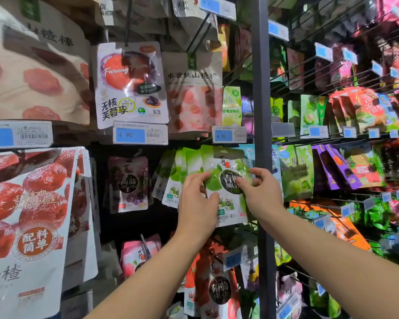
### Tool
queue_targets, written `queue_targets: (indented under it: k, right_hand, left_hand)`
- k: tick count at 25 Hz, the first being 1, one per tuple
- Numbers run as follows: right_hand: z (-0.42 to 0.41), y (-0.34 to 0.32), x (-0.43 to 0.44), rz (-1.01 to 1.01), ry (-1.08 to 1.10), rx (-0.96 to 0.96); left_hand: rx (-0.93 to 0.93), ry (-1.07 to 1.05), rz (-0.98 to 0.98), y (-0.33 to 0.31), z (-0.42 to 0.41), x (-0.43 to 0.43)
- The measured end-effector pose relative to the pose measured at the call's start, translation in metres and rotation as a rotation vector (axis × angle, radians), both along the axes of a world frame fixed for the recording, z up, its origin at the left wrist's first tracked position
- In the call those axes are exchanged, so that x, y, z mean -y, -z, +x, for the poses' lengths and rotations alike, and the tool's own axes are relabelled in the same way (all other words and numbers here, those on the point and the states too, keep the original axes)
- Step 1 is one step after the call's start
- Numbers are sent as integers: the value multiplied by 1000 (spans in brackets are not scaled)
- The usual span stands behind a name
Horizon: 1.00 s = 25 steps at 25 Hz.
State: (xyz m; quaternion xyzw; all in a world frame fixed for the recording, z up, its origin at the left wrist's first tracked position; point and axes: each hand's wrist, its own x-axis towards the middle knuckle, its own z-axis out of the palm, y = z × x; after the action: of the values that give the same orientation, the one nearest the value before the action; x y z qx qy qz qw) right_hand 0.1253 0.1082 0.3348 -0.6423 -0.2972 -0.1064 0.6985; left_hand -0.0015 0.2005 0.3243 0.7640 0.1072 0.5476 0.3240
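Note:
A green and white snack pouch (224,171) with a dark round label hangs at the front of a row of like pouches (177,171) on a shop display hook. My left hand (198,203) grips the pouch's left edge, thumb on the front and fingers curled at its side. My right hand (260,192) pinches the right edge, thumb on the dark label and fingers behind. Both forearms reach up from the bottom of the view.
A dark metal upright (262,111) stands just right of the pouch. Purple grape pouches (128,183) hang to the left, large red hawthorn bags (30,215) fill the near left. Blue price tags (130,134) jut out above. More packed hooks (355,162) run off to the right.

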Motion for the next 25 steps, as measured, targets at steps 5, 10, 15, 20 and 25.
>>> queue_targets:
  k: [5,10,15,20,25]
  right_hand:
    - [-4,8,-2,3,3,23]
    - [-5,4,-7,53,14,45]
    - [-1,1,-14,48,31,7]
    - [-5,6,-12,-22,-44,26]
    - [-15,33,-2,-162,-186,124]
  left_hand:
    - [38,11,11,11,-1,-1]
    - [90,30,51,5,1,-1]
    - [81,29,-56,2,8,-5]
    - [55,3,-50,9,11,-14]
    - [-25,-29,136,25,9,-19]
